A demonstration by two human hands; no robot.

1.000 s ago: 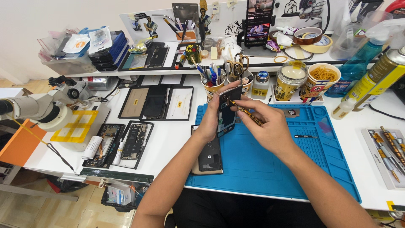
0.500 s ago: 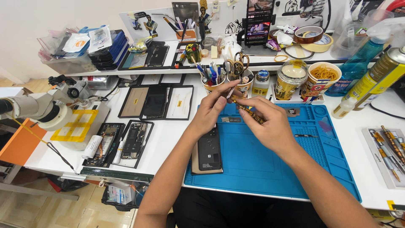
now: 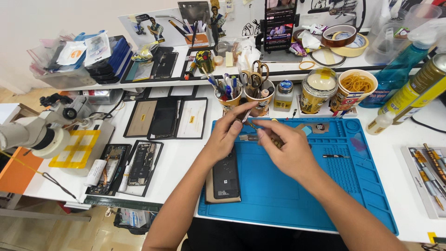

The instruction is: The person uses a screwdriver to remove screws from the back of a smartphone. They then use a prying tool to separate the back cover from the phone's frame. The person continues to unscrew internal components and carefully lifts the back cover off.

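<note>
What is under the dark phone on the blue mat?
The dark phone lies on a flat tan piece, whose edge shows at left and bottom, on the blue mat. The rest of it is covered.

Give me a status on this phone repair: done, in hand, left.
Done: the dark phone lies flat on the blue mat, untouched. In hand: the left hand and right hand meet above it, pinching a small metal tool; what it grips is too small to tell. Left: two opened phones wait in trays.

Mat (image 3: 297,186): matt blue rubbery sheet; phone (image 3: 226,174) back: dark, glossy; counter (image 3: 186,158): smooth white; tweezers (image 3: 246,115): shiny metal
</note>
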